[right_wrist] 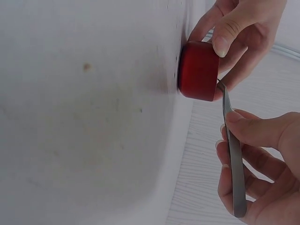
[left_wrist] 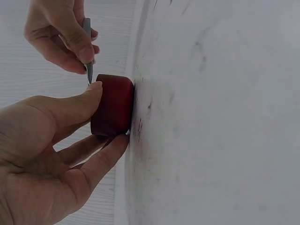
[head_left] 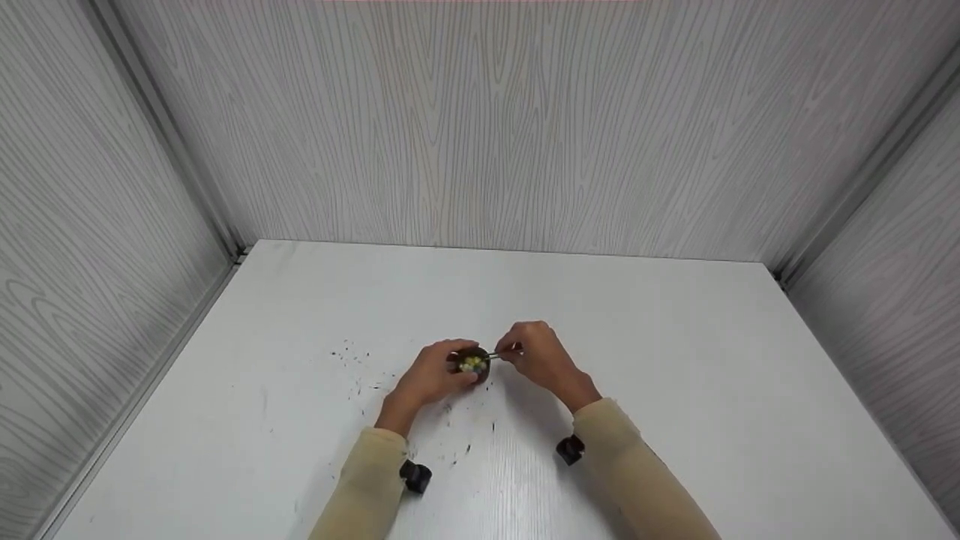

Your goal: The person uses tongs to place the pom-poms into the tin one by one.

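A small red round cup stands on the white table, and in the head view several small yellow, white and bluish pieces lie inside it. My left hand grips the cup from its left side, thumb and fingers around the wall. Metal tweezers are pinched between the thumb and fingers of my right hand. Their bent tips reach over the cup's rim from the right. Whether the tips hold a piece is hidden by the cup wall in both wrist views.
Dark specks and short marks are scattered on the white tabletop around and left of the cup. Grey wood-grain panels rise behind the table and at both sides. A black wrist camera sits at the left sleeve.
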Tool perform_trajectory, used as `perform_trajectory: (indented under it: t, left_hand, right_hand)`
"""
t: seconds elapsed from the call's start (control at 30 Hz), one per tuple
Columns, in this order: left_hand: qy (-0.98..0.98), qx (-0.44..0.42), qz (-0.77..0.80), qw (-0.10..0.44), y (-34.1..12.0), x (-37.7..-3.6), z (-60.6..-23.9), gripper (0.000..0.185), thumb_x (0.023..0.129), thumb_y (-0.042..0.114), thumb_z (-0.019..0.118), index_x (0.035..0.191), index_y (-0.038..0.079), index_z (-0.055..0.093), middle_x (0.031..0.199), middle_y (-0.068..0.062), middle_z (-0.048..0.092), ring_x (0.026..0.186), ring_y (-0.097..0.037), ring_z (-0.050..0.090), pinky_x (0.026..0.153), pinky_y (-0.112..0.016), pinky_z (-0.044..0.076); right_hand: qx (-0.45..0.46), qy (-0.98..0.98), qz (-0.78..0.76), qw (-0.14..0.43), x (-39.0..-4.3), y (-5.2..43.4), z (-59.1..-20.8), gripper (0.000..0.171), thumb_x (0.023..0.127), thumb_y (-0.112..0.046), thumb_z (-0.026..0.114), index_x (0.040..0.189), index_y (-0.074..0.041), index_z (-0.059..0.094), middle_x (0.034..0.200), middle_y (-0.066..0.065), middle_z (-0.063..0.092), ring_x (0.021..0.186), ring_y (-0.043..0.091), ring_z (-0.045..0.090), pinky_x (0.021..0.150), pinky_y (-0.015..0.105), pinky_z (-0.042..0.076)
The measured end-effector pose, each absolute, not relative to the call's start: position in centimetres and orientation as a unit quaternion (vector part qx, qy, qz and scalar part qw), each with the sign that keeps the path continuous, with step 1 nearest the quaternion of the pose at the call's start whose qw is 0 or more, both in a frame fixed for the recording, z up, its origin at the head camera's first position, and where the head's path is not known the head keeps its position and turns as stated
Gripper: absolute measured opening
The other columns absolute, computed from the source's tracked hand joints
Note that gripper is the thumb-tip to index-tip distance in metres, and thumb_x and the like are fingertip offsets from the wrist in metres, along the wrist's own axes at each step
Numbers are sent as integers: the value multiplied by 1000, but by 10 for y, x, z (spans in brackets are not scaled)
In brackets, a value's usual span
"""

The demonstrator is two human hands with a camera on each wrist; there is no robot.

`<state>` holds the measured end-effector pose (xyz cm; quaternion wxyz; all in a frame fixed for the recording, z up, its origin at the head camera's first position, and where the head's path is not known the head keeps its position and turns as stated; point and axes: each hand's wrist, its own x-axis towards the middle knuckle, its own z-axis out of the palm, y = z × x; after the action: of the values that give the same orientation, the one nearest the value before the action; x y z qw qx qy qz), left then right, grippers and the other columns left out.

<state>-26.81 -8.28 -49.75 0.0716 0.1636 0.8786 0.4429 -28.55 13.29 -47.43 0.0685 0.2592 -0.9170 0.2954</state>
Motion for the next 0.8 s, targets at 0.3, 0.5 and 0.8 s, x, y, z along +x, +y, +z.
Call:
perform_trajectory:
  t: [0.3, 0.5, 0.8]
  left_hand:
    - [874, 165, 451, 77, -81, -269, -497, 49, 95, 9, 74, 142, 7, 61, 145, -19, 60, 134, -40, 59, 113, -53, 48]
    - [874, 162, 452, 74, -80, -269, -498, 49, 94, 7, 74, 142, 6, 61, 144, -20, 60, 133, -40, 59, 112, -53, 49]
    - [873, 148, 457, 79, -81, -267, -496, 50, 94, 7, 74, 143, 9, 61, 145, -19, 59, 134, -40, 58, 112, -54, 49]
  right_hand:
    - [250, -915, 308, 76, -283, 140, -470, 11, 89, 3, 76, 95, -4, 83, 92, 10, 77, 88, 22, 74, 80, 38, 64]
    - [251, -912, 310, 92, -281, 154, -465, 13, 88, 5, 76, 95, -3, 83, 92, 11, 78, 87, 23, 74, 80, 39, 64]
    - [223, -910, 334, 105, -280, 193, -457, 11, 87, 4, 77, 94, -2, 82, 92, 12, 78, 84, 24, 74, 73, 35, 61]
